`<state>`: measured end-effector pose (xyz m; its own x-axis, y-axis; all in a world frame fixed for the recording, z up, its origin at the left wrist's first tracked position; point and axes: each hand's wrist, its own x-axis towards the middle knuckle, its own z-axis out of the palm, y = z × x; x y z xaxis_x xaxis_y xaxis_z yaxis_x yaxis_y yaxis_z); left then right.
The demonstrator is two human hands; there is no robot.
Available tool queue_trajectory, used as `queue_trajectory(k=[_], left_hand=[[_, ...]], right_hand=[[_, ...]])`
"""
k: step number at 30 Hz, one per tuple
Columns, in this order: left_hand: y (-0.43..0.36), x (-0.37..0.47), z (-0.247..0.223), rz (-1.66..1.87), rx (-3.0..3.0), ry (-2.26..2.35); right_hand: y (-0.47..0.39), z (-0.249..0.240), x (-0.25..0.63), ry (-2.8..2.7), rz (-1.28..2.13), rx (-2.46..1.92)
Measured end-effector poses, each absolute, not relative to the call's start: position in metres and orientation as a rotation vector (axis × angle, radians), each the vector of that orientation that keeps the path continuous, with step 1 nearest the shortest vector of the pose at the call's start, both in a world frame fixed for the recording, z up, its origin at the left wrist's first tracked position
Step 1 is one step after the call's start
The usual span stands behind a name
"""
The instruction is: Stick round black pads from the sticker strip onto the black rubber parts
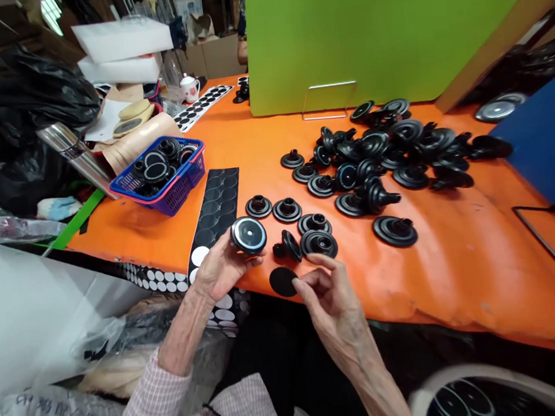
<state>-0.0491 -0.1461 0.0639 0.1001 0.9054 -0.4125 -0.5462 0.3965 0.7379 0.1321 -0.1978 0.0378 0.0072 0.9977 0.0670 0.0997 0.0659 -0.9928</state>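
My left hand (222,269) is wrapped round a black round part (249,235), whose flat face with a pale ring is turned up. Between the thumb and fingertips of my right hand (327,291) is a thin black disc (283,282), held by its right edge. The two are apart. Several black knobbed parts (287,210) stand on the orange table (252,151) just beyond my hands, one tipped on its side. A strip of black round stickers (215,204) lies beyond my left hand, with white circles bared at its near end.
A large heap of black parts (374,149) covers the table's right middle. On the left stand a blue basket (173,195) of black parts and a steel flask (74,159). A green board (364,36) rises at the back; a blue panel (551,149) is at right.
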Motion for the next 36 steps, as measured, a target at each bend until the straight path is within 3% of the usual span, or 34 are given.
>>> queue_trajectory(k=[8,22,36], left_hand=[[-0.178,-0.041,0.062,1.061,0.519,0.93],[-0.195,-0.041,0.059,0.977,0.654,0.955],[-0.195,-0.04,0.056,0.982,0.665,0.97]], right_hand=[[-0.198,0.053,0.13,-0.988,1.422,-1.218],[-0.202,0.044,0.107,-0.993,1.18,-1.308],[-0.203,0.042,0.101,-0.974,1.187,-1.367]])
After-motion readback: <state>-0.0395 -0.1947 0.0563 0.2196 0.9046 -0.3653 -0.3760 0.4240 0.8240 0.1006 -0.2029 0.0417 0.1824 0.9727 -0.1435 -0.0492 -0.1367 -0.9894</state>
